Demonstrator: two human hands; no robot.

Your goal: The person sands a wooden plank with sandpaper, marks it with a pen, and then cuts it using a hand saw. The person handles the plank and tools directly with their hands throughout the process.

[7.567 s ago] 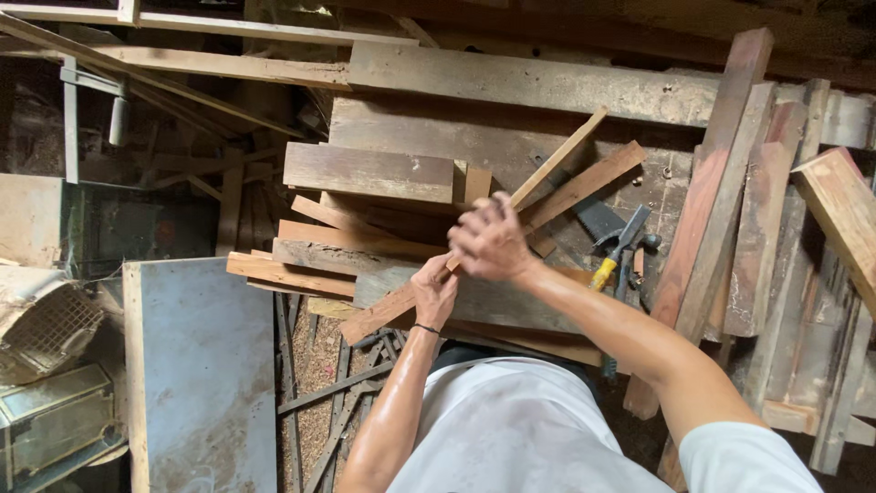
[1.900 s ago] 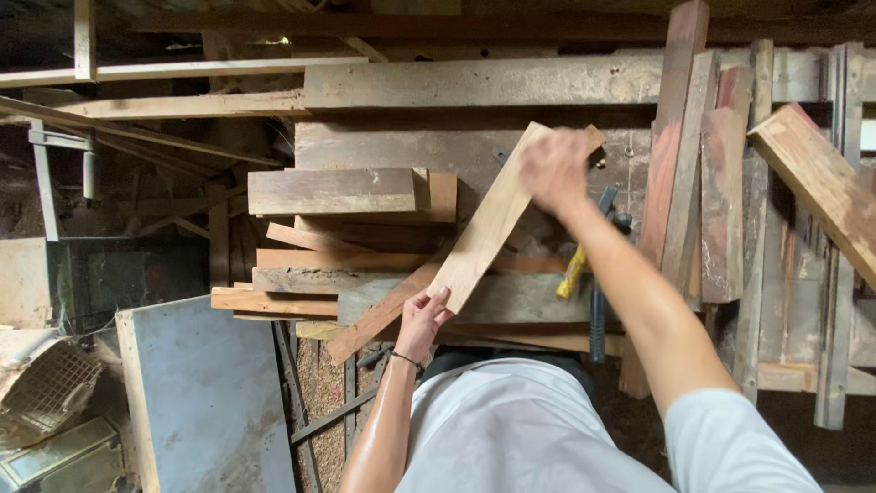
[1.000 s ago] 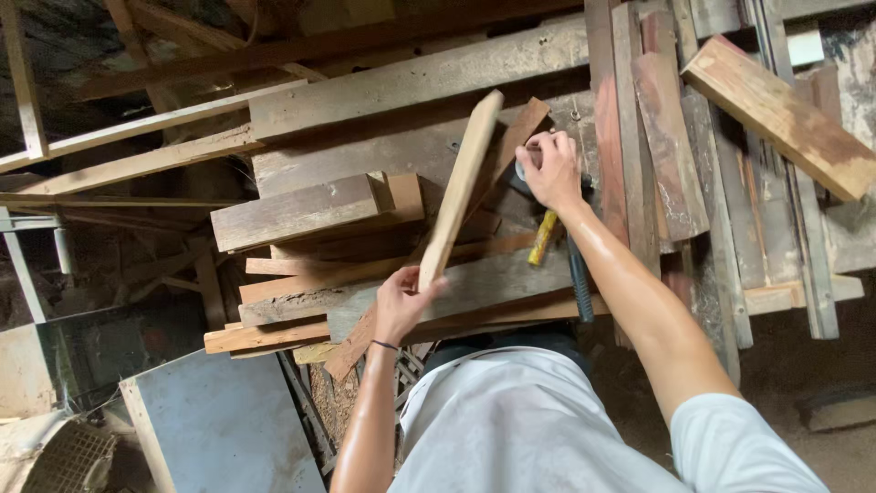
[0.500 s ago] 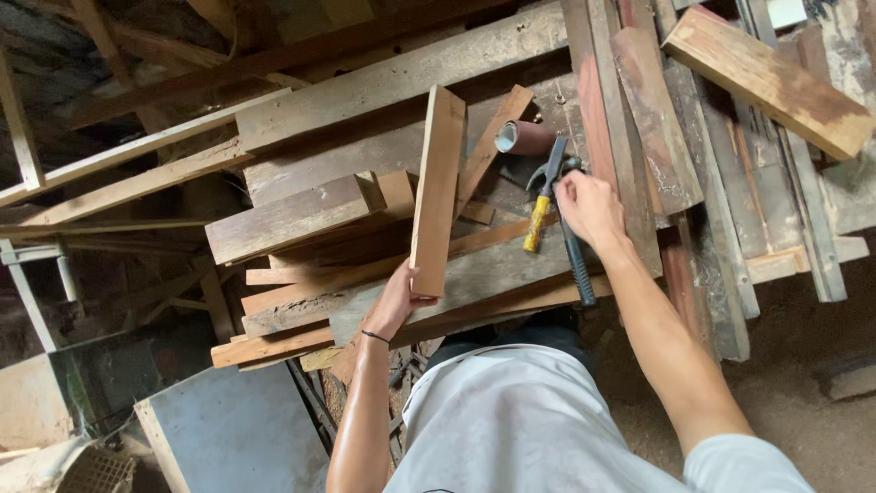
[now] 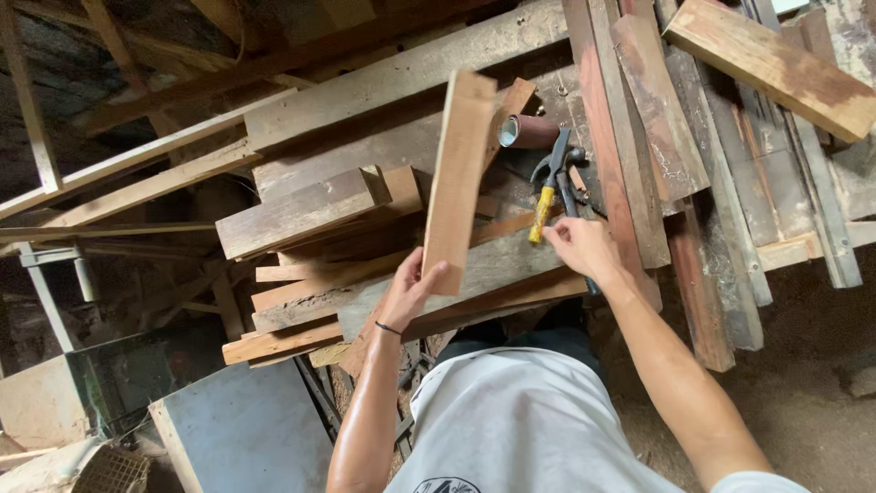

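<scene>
My left hand (image 5: pixel 408 290) grips the lower end of a short light wooden board (image 5: pixel 456 178) and holds it upright over a pile of planks. My right hand (image 5: pixel 578 246) rests on the plank pile with its fingers at the yellow handle of a hammer (image 5: pixel 547 192) that lies there. Whether the fingers have closed on the handle I cannot tell. Beside the hammer lie dark pliers (image 5: pixel 573 183) and a brown cylinder with a metal end (image 5: pixel 522 132).
Rough planks and beams (image 5: pixel 401 73) are stacked across the bench, with reddish boards (image 5: pixel 630 119) leaning at the right and a thick plank (image 5: pixel 776 64) at the top right. A grey sheet panel (image 5: pixel 242 429) stands at the lower left. Dirt floor (image 5: pixel 812 365) lies at the right.
I lifted the board off the pile and stood it upright in my left hand. My right hand let go of its top end and came down to the hammer handle.
</scene>
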